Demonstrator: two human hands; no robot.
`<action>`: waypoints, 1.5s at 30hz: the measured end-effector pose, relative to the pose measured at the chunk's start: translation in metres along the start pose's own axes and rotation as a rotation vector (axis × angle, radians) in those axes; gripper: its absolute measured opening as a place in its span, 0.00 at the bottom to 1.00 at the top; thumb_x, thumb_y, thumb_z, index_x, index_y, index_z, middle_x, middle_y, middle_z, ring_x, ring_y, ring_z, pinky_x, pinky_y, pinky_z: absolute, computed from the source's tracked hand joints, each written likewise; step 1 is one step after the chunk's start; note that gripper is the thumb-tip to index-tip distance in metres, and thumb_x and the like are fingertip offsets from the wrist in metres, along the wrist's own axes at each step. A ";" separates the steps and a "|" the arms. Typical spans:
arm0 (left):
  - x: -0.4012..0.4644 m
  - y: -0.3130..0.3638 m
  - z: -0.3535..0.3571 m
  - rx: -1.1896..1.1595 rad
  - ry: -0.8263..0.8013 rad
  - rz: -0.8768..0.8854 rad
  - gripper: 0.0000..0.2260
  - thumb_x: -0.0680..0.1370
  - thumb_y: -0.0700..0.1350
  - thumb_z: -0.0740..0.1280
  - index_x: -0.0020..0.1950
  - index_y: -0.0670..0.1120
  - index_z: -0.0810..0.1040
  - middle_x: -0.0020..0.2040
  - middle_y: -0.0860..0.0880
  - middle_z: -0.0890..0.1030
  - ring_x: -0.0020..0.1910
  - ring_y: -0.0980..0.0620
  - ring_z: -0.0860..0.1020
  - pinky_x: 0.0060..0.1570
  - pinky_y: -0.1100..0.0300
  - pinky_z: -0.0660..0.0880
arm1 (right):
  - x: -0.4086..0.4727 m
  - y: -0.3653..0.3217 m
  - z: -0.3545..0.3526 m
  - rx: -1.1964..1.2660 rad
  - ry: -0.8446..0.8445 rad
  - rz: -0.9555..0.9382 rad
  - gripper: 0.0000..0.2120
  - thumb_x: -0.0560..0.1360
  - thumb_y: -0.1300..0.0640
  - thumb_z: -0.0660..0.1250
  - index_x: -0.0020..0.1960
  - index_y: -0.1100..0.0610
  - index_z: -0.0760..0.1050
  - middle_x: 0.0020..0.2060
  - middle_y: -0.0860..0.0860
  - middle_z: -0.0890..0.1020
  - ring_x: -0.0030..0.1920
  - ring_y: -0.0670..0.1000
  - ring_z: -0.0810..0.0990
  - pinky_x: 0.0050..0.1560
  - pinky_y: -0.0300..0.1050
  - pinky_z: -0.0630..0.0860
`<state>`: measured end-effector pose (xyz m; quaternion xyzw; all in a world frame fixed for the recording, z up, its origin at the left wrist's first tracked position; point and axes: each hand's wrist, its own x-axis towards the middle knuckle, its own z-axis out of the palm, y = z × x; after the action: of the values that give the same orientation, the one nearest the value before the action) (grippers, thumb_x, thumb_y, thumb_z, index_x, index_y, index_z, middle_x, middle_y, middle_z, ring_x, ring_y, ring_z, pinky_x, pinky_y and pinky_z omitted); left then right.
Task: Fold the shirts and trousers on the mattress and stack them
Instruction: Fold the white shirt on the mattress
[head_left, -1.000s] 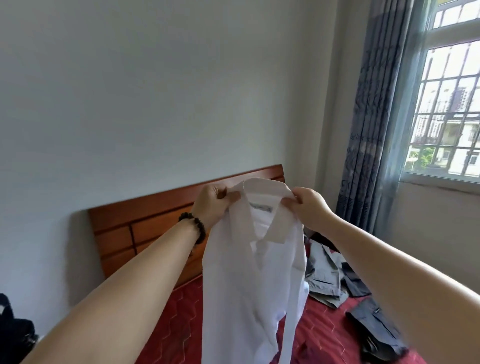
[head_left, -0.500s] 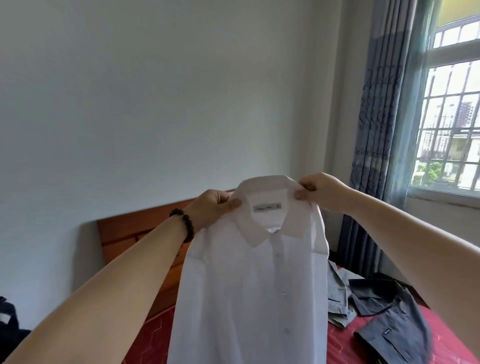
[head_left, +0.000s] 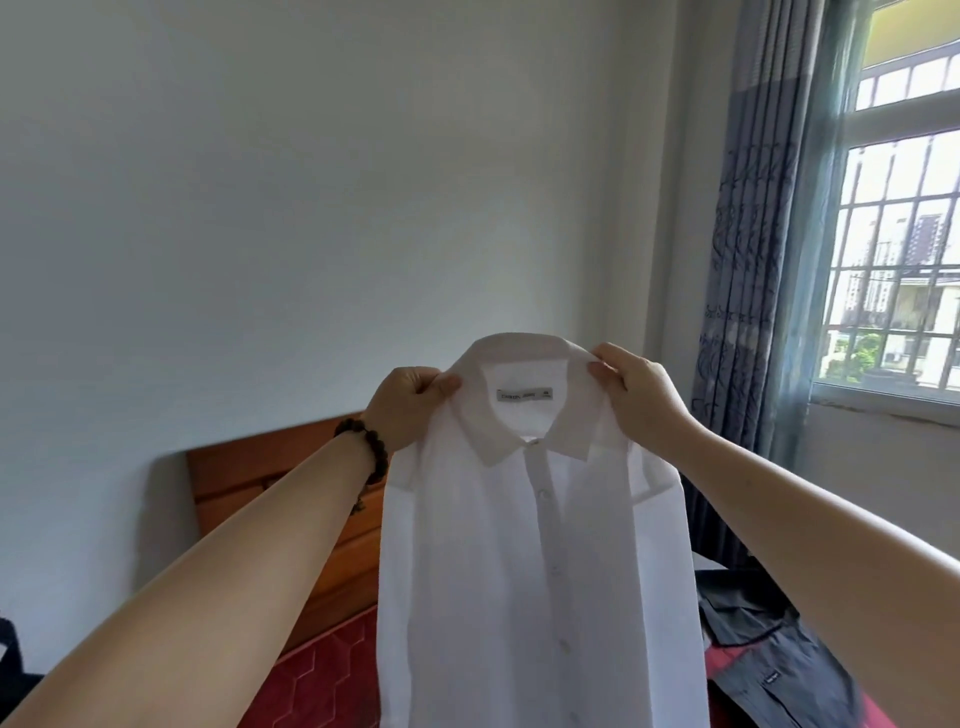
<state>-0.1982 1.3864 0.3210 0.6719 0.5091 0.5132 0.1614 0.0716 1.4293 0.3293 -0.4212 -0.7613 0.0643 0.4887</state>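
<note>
While the white shirt (head_left: 530, 545) hangs up in the air in front of the person, its button side faces them and nothing is folded yet. This looks like the start of folding one shirt. Next, I think it must be laid flat on the red mattress (head_left: 322, 680) so the sleeves can be tucked in. Both arms reach out and up. The left hand (head_left: 410, 410) pinches the shirt beside the collar, and the right hand (head_left: 639, 395) pinches the other side. Dark clothes (head_left: 779, 660) wait on the mattress, to the right.
</note>
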 end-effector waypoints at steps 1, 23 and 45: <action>0.001 0.001 0.000 0.015 0.025 0.024 0.21 0.80 0.49 0.64 0.31 0.42 0.65 0.29 0.47 0.62 0.28 0.51 0.60 0.30 0.61 0.58 | 0.000 0.002 -0.004 -0.071 -0.013 -0.022 0.10 0.81 0.52 0.59 0.42 0.46 0.72 0.30 0.48 0.76 0.29 0.49 0.72 0.30 0.42 0.71; 0.013 0.029 -0.042 0.340 0.060 0.320 0.13 0.76 0.47 0.70 0.35 0.42 0.75 0.31 0.51 0.73 0.29 0.58 0.67 0.32 0.68 0.63 | 0.023 0.008 -0.062 -0.650 0.012 -0.264 0.20 0.78 0.42 0.62 0.35 0.57 0.71 0.26 0.56 0.74 0.28 0.60 0.70 0.30 0.46 0.63; -0.020 0.019 -0.027 0.120 0.020 -0.013 0.14 0.81 0.44 0.62 0.36 0.40 0.75 0.31 0.49 0.70 0.28 0.57 0.66 0.30 0.67 0.64 | 0.006 -0.003 -0.014 -0.057 0.055 0.258 0.11 0.78 0.63 0.57 0.38 0.59 0.72 0.34 0.51 0.74 0.38 0.54 0.69 0.31 0.42 0.62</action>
<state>-0.2099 1.3525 0.3358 0.6719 0.5447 0.4875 0.1190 0.0799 1.4270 0.3423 -0.5310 -0.6887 0.0931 0.4848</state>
